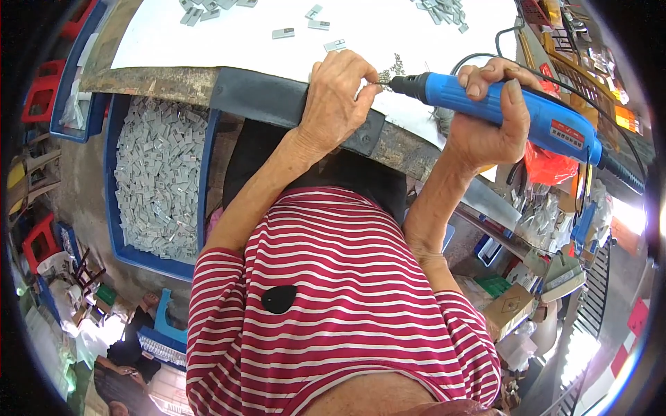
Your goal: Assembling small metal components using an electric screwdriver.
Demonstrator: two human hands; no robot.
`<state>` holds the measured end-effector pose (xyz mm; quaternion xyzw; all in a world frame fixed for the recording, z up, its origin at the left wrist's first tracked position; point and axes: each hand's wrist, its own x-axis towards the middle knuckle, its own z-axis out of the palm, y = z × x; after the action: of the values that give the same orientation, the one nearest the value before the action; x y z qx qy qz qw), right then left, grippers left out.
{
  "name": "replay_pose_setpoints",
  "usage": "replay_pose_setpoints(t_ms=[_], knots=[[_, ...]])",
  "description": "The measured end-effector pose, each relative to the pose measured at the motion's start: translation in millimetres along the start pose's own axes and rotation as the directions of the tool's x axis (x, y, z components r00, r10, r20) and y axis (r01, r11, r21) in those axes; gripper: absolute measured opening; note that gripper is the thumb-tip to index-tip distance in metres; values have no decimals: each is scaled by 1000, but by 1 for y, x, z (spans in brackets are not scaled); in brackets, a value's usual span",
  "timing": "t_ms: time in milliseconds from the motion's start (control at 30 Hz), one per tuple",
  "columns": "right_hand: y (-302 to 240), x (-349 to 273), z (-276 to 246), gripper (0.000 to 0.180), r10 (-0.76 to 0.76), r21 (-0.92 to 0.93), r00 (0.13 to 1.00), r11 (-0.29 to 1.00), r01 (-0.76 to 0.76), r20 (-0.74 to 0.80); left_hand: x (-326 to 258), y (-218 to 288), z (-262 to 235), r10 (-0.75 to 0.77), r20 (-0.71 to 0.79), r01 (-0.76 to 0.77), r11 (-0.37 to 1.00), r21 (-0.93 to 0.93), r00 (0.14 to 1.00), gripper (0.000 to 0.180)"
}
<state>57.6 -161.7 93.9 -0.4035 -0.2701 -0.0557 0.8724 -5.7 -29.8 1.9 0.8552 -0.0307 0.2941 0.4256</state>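
Upper right: our right hand [489, 132], fingers wrapped round blue driver [444, 91] | upper centre: our left hand [333, 100], fingers nearly closed by driver tip [402, 84], contents too small to tell | small dark pieces [397, 66] just beside, on surface [236, 45] | we'd best steady tip, fingertips clear

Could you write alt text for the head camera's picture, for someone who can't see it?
A person's right hand grips a blue power tool aimed toward the left hand, over a white-covered bench. Small grey parts lie there, and many more fill a blue crate at left; a striped top shows below.
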Motion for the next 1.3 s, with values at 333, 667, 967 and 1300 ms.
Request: replay_pose_setpoints(t_ms=[333,667,967,1300], knots=[[6,-1,3,20,-4,-64,1000,998,4,-7,-2,-3,1,83,-29,-80,992,93,996,10],[3,-6,8,20,-6,-79,1000,997,3,-29,-4,4,-4,52,0,-52,993,102,999,11],[-5,0,-2,20,-7,-55,998,998,3,-58,20,-20,-25,4,-47,7,969,245,999,22],[2,2,10,19,-11,-79,997,997,5,-70,20,-40,-19,-39,9,35,954,299,999,13]])
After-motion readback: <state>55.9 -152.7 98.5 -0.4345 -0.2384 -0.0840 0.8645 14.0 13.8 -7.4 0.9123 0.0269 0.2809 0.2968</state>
